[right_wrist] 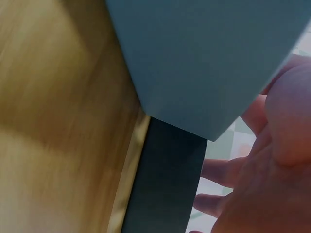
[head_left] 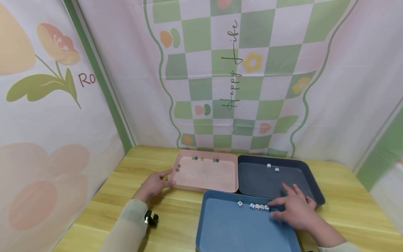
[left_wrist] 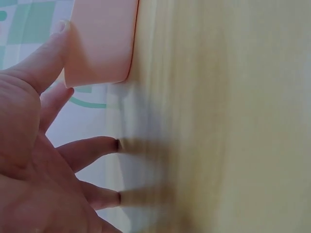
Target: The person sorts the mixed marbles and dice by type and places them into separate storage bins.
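At the near left corner of the pink tray (head_left: 204, 189), my left hand (head_left: 154, 184) touches the wall with thumb and index finger; the other fingers are spread. Over the right edge of the blue tray (head_left: 239, 234) reaches my right hand (head_left: 296, 210). Its index finger and thumb are apart beside the end white die (head_left: 267, 208) of a short row of dice (head_left: 257, 207). Its other fingers extend over the dark navy tray (head_left: 267, 180). One more white die (head_left: 240, 203) lies left of the row. In the right wrist view, the blue tray's wall (right_wrist: 204, 63) hides the thumb and index fingertips.
Two white dice (head_left: 273, 167) lie in the navy tray. Several small yellowish, blue and grey pieces (head_left: 196, 158) are in the pink tray. The trays adjoin on a wooden table (head_left: 170, 224). Behind it hangs a printed cloth (head_left: 201, 87).
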`<state>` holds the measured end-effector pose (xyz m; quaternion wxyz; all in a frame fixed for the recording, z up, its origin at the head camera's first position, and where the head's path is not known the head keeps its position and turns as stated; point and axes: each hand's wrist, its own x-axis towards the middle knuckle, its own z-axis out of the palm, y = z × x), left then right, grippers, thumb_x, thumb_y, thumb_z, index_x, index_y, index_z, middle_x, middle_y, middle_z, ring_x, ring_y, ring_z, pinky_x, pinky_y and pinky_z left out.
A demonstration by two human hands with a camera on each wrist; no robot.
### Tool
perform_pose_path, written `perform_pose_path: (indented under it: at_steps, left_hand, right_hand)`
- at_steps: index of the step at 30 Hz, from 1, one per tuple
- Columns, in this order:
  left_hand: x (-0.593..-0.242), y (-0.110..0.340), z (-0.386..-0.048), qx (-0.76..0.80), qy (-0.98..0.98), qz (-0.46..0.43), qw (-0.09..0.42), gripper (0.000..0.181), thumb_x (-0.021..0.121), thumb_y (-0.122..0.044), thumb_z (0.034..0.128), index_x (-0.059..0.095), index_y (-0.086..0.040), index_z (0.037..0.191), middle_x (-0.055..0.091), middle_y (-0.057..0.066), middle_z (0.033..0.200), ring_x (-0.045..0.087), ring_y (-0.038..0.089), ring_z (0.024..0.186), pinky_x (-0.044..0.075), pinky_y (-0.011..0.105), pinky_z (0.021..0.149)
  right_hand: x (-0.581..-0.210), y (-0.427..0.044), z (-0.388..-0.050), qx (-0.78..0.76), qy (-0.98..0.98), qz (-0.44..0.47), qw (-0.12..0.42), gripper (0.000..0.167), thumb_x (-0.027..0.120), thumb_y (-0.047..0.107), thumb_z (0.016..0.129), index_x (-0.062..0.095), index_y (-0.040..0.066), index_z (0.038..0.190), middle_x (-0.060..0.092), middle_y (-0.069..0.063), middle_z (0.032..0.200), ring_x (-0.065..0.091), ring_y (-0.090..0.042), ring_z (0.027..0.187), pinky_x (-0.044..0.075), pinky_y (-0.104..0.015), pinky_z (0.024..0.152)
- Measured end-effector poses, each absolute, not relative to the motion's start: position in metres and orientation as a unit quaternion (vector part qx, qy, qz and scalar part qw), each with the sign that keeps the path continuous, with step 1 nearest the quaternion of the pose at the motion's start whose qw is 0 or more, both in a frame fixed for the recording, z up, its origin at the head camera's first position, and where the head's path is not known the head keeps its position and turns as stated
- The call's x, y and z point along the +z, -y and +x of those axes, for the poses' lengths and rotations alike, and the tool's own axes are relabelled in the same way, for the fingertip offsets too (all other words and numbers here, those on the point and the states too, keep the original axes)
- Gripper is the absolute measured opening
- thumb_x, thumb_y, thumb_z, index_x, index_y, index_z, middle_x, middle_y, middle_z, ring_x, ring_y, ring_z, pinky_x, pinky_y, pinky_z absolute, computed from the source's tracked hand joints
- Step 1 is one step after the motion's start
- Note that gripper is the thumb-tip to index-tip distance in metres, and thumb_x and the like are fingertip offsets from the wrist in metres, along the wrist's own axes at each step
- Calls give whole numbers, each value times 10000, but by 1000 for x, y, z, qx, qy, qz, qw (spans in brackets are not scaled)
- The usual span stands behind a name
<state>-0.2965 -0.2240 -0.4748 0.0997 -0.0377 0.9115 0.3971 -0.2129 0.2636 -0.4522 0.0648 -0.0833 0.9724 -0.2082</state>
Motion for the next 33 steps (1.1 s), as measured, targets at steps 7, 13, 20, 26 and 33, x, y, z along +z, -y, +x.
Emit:
perform_pose_path:
  at_steps: [7,13,20,26,33]
  left_hand:
    - [-469,221,-300,382,-916,-51,109,664,806,-464,802,567,-344,1410,444,221,1485,551,291,959,440,479,872]
    - [-470,222,-301,385,-915,-48,108,673,821,-456,781,583,-329,1398,444,209,1490,545,258,926,435,428,843]
    - [-469,220,-300,395,-910,-66,111,659,824,-449,779,589,-349,1387,433,198,1502,561,313,935,469,468,823]
    - [-468,220,-298,395,-910,-67,109,675,828,-466,765,584,-365,1387,384,198,1529,421,399,1316,302,624,1066]
    - [-469,221,-298,397,-910,-62,106,694,836,-478,749,592,-349,1385,391,210,1522,427,398,1311,283,634,1073]
  right_hand:
    - [-451,-259,-212,-207,-972,-77,83,254,871,418,704,782,348,931,255,-404,1486,49,-636,1350,47,-796,903]
    - [-452,-257,-212,-203,-973,-77,84,219,872,422,699,763,379,884,279,-395,1480,64,-630,1350,51,-787,916]
    - [-452,-255,-214,-200,-973,-75,92,228,872,417,704,767,370,901,294,-396,1474,72,-633,1349,60,-783,913]
    - [-455,-258,-215,-199,-974,-74,85,199,876,389,701,756,374,859,309,-398,1462,79,-637,1345,58,-786,909]
    - [-457,-260,-214,-195,-975,-74,80,204,880,377,694,758,365,856,310,-409,1454,81,-644,1336,57,-788,907]
